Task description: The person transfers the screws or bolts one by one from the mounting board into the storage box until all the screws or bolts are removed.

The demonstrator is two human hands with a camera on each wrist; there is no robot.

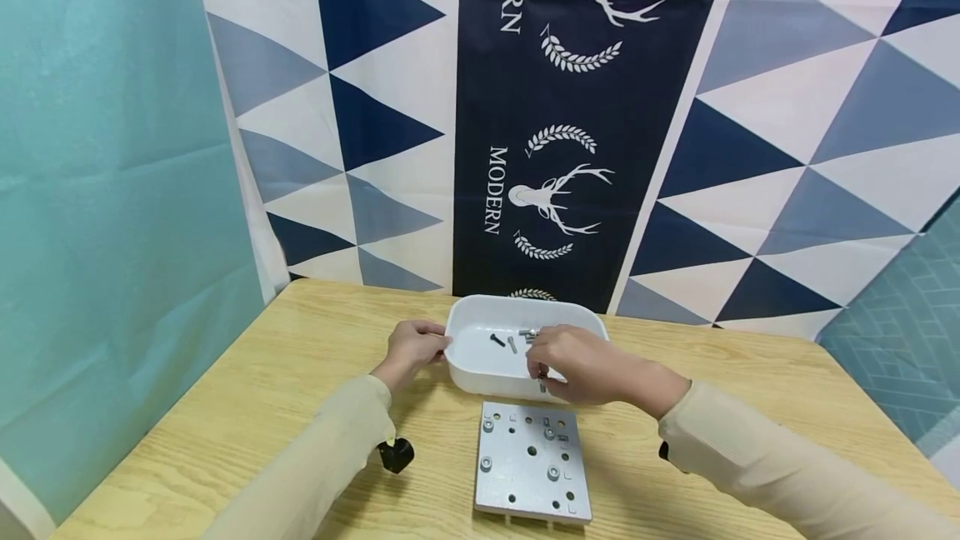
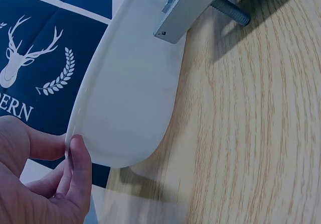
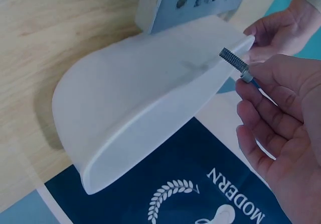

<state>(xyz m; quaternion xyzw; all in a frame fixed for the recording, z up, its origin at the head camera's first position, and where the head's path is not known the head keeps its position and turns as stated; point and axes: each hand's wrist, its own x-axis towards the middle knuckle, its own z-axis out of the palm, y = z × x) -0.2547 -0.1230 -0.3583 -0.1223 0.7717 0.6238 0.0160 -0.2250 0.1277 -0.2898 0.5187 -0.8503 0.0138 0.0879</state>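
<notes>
A white plastic bin (image 1: 487, 383) stands on the table with loose screws inside, one of them black (image 1: 497, 340) and several silver. My left hand (image 1: 411, 347) grips the bin's left end, its thumb and fingers pinching the rim in the left wrist view. Over the bin's front right side, my right hand (image 1: 576, 363) pinches a silver socket-head screw (image 3: 233, 61) by its head, the threaded end pointing away from the fingers. Just in front of the bin lies a silver metal plate (image 1: 504, 444) with holes, several screws standing in it.
The wooden table (image 1: 285, 423) stretches out on both sides of the plate. A patterned cloth (image 1: 397, 107) hangs behind the table, and a teal sheet (image 1: 112, 190) hangs at the left. Black devices (image 1: 396, 455) are strapped under the wrists.
</notes>
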